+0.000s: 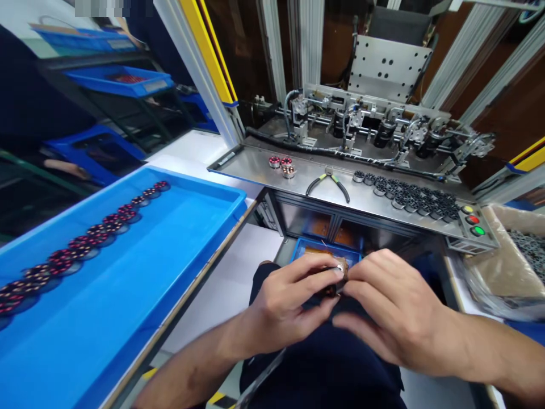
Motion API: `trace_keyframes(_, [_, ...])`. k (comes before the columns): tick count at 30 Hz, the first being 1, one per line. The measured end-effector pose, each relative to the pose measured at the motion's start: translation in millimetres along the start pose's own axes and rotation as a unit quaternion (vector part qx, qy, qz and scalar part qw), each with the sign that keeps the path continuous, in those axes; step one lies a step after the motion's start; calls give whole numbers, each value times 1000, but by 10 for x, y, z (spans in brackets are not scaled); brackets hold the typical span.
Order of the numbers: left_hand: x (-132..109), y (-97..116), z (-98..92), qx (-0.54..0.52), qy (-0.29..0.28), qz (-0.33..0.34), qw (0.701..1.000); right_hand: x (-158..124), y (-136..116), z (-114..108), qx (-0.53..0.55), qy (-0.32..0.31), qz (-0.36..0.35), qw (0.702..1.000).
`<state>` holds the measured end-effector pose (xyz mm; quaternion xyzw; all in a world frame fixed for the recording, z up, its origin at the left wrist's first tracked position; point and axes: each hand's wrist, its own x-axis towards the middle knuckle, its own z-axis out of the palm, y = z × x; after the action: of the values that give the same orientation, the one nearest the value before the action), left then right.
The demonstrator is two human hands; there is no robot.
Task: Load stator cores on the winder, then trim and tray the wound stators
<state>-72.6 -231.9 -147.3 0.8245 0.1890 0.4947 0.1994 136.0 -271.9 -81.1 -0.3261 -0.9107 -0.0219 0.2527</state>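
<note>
My left hand [289, 298] is closed around a small dark motor stator [331, 289] with copper windings, held above my lap. Its fingers cover most of the part. My right hand [395, 307] meets it from the right, the fingertips bent together in a pinch at the stator's edge. What lies between those fingertips is too small to make out. A thin wire end sticks up just beyond my left hand. Below and behind the hands, a small blue bin [303, 247] is partly hidden.
Pliers [328, 180] lie on the metal ledge [251, 165], between three wound stators [288, 171] and many black cores [409, 196]. A blue tray [140, 272] at left holds a row of wound stators. Machine fixtures [385, 133], a button box [474, 224] and a lined carton [489, 272] stand around.
</note>
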Motion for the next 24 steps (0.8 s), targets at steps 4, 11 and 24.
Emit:
trace_keyframes(4, [-56,-47,-107,-43,1,-26,999,111,73,101,45,-56,-32,997])
trace_keyframes(11, [-263,-251,-326,-216,104,-226,944,672,1128,339,79,-148,252,953])
trace_keyframes(24, [-341,-217,-188,-372,222,-296,851,880,1898,830,-113,13,392,913])
